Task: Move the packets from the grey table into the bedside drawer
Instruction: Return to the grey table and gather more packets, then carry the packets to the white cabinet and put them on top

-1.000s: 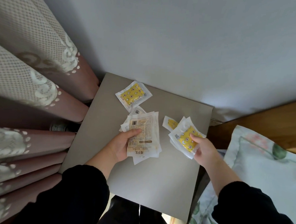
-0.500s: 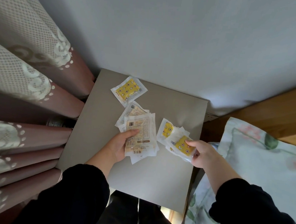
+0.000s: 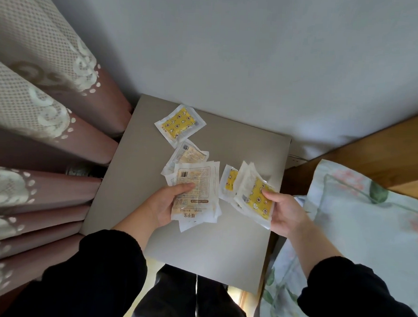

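On the grey table (image 3: 210,246) lie white packets with yellow printed centres. My left hand (image 3: 162,205) grips a stack of packets (image 3: 197,194) lying back side up, thumb on top. My right hand (image 3: 285,215) pinches a second bunch of packets (image 3: 252,197) at its near edge, yellow side up and tilted. One packet (image 3: 228,181) lies between the two stacks, partly under the right bunch. A single yellow packet (image 3: 179,124) lies alone near the table's far left corner. Another packet (image 3: 190,154) pokes out behind the left stack. No drawer is in view.
Pink curtains (image 3: 41,128) with white lace hang along the table's left side. A grey wall (image 3: 234,49) stands behind. To the right are a wooden bed frame (image 3: 375,149) and a floral pillow (image 3: 370,229). My dark-trousered legs (image 3: 182,301) show below the table's near edge.
My right hand has raised its bunch of packets and tilted it upward. My left hand keeps its hold on the other stack. The camera view has shifted slightly.
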The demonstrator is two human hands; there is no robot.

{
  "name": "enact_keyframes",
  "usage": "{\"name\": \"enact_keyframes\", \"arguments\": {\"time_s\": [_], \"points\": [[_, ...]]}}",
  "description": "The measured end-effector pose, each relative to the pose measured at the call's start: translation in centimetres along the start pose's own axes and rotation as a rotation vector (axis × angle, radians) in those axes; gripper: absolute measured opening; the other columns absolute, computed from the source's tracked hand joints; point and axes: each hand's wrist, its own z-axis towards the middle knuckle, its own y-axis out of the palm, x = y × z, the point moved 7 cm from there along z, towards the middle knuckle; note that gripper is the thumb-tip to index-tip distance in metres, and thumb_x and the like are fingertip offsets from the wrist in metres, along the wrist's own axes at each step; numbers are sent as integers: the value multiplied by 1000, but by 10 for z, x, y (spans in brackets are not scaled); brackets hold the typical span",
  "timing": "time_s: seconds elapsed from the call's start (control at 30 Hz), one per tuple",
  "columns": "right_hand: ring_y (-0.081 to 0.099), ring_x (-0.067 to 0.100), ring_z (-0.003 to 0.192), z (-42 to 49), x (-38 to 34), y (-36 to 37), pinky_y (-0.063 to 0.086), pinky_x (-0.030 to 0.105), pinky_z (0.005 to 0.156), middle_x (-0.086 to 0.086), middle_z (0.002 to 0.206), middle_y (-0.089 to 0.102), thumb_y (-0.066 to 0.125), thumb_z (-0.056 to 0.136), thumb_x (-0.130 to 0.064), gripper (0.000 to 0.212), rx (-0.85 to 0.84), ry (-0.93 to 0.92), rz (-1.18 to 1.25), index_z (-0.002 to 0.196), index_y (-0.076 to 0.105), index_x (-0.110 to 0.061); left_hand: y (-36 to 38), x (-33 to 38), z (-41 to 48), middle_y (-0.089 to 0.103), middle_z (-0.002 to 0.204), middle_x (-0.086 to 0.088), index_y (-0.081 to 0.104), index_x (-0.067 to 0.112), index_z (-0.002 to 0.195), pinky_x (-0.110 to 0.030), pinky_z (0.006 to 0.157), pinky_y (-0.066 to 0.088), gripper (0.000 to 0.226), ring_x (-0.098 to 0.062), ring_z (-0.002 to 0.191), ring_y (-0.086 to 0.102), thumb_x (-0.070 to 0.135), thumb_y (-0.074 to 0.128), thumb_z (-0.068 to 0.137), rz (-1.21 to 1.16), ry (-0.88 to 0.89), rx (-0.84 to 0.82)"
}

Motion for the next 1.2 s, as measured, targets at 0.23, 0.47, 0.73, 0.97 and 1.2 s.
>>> {"name": "enact_keyframes", "arguments": {"time_s": [0.23,0.47,0.73,0.97,1.2], "points": [[65,35,106,-23,9,22,50,47,89,17,119,66,66,72,-7,58,35,44,-270,129,55,-8,13,-12,-28,74,87,-8,65,11,102,-38,69,60,12,-22,76,72,9,60,91,83,-27,64],[66,32,105,-58,16,44,49,50,96,14,114,69,66,85,-5,39,0,-53,-401,123,59,-7,33,-5,-66,72,95,-11,66,12,97,-46,81,56,11,-27,86,69,9,68,87,278,29,142],[70,29,94,-99,56,57,56,45,82,12,104,72,71,80,-2,30,85,-161,-348,109,65,-7,33,-9,-110,71,104,-11,65,12,103,-45,90,53,20,-28,99,68,11,70,84,462,4,86],[70,23,79,-132,114,49,57,35,66,7,88,72,73,78,-2,18,400,-373,-181,95,67,-7,-10,-5,-91,65,121,-8,55,12,127,-48,99,47,119,-27,113,61,56,94,24,804,9,14],[70,25,86,-176,246,23,57,42,80,9,95,72,78,75,-10,22,644,-386,79,95,67,-8,11,-65,-157,71,90,-2,66,14,93,-37,77,56,12,-19,83,68,11,72,83,1154,-85,-216]]}}
